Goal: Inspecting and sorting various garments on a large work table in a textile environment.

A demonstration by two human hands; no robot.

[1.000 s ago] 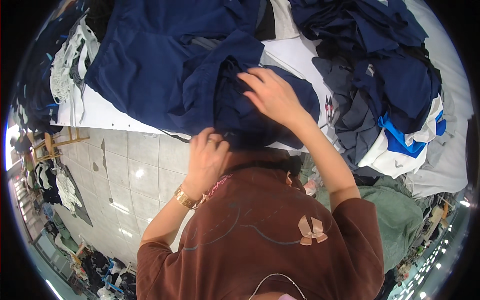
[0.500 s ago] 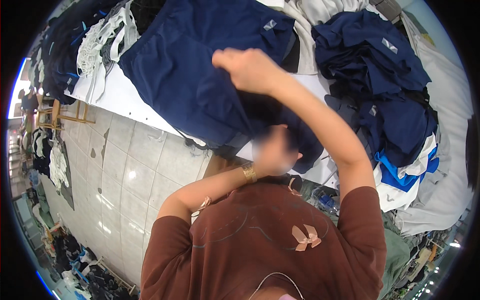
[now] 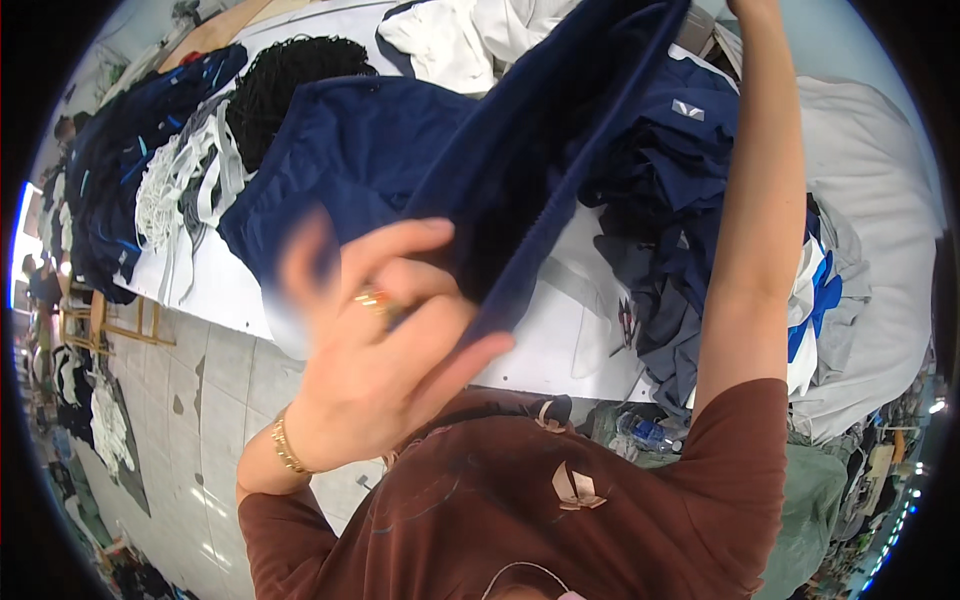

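Note:
A navy blue garment (image 3: 540, 130) is stretched up from the table, its long seamed edge running from my left hand toward the top of the view. My left hand (image 3: 390, 345), with a ring and a gold bracelet, pinches the lower end of that edge between thumb and fingers; the outer fingers are spread and blurred. The far part of the navy cloth lies on the white table. My right arm reaches up at the right, and only the base of my right hand (image 3: 750, 6) shows at the upper edge; its fingers are out of view.
A pile of navy garments (image 3: 670, 150) lies on the right. White cords (image 3: 180, 190) and a black fringed heap (image 3: 295, 85) are at the left, white cloth (image 3: 450, 40) at the back. Small dark snips (image 3: 627, 322) rest on the white table (image 3: 540, 370). Grey cloth (image 3: 860, 200) covers the far right.
My right hand has swung up and right, lifting the navy garment from the table. My left hand has moved left and closer to the camera.

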